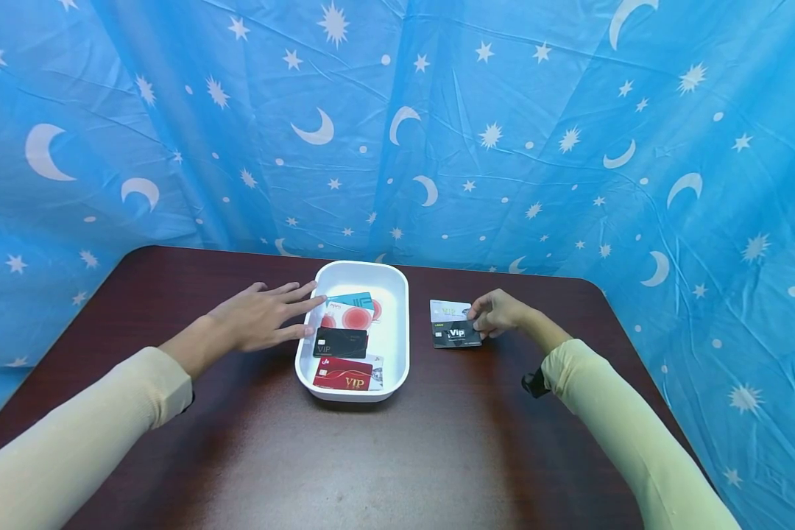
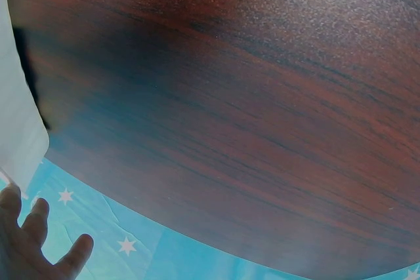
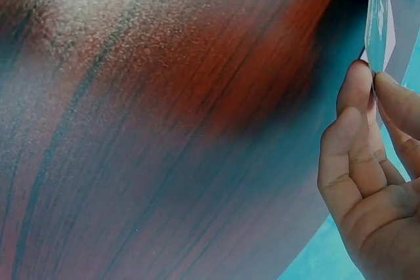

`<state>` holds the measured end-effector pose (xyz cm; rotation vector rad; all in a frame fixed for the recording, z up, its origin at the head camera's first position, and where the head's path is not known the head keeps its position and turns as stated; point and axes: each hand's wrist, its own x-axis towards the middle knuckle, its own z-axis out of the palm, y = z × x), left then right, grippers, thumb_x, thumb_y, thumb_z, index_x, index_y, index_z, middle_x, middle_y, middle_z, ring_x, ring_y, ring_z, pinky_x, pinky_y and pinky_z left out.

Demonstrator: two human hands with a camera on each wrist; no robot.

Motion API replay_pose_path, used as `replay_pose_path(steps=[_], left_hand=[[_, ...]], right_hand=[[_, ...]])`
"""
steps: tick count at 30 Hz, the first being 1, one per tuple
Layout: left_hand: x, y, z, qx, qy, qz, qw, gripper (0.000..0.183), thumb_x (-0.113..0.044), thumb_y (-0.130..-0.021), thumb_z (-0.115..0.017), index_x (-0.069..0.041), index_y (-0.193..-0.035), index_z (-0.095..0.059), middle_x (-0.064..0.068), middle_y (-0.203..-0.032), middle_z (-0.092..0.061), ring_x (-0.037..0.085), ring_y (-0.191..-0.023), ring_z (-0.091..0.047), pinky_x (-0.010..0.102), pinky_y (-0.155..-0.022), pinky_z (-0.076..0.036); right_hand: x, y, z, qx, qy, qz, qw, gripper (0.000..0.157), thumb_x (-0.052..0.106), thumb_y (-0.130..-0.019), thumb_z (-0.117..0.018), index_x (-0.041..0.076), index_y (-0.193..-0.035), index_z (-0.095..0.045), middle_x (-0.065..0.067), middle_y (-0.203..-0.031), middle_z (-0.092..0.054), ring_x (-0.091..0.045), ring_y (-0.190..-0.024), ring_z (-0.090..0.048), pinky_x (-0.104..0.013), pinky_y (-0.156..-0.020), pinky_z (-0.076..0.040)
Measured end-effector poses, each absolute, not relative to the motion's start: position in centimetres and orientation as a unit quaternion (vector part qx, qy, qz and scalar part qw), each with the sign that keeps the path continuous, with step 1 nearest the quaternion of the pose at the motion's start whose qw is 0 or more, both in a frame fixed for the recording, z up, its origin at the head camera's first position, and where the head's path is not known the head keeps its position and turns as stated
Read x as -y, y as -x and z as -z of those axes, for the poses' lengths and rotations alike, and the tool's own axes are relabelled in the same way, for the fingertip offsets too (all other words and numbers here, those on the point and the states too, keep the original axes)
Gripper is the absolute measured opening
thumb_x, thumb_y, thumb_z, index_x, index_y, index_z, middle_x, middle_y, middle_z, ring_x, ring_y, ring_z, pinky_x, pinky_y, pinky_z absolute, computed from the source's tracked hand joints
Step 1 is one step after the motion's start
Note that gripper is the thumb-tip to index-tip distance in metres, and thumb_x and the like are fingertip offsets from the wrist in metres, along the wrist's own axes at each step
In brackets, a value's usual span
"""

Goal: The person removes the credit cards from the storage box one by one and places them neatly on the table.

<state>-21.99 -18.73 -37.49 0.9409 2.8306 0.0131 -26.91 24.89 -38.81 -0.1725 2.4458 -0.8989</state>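
In the head view, a white tray (image 1: 394, 346) holds several plastic cards: a teal card (image 1: 351, 299), a white card with red circles (image 1: 355, 317), a black VIP card (image 1: 341, 343) and a red VIP card (image 1: 341, 374). My left hand (image 1: 265, 316) has its fingers spread straight at the tray's left rim. To the right of the tray, my right hand (image 1: 500, 313) pinches a dark grey Vip card (image 1: 453, 336) by its right edge, between thumb and fingers. Behind that card is a pale VIP card (image 1: 445, 311), its right corner partly covered by the fingers.
The dark brown wooden table (image 1: 344, 471) has rounded far corners. A blue curtain (image 1: 384, 147) with white moons and stars hangs behind it. A dark band (image 1: 535, 383) shows at my right sleeve cuff.
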Motion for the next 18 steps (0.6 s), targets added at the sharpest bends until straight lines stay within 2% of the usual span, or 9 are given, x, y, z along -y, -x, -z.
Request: replay_pose_path(steps=[18], left_hand=[[18.72,21.99,37.57,-0.946,-0.313,-0.002,0.08,0.067,-0.056,-0.101,-0.045,-0.02,-0.156,-0.034,0.012,-0.163,-0.026,0.04,-0.145,-0.029,0.07,-0.108,-0.027]], right_hand=[[-24.41,26.52,39.29,-0.912,0.057,0.316,0.256,0.008,-0.005,-0.091,-0.067,-0.005,-0.096,-0.062,-0.009,-0.077,-0.067,-0.015,-0.065,-0.069,-0.034,-0.066,-0.059]])
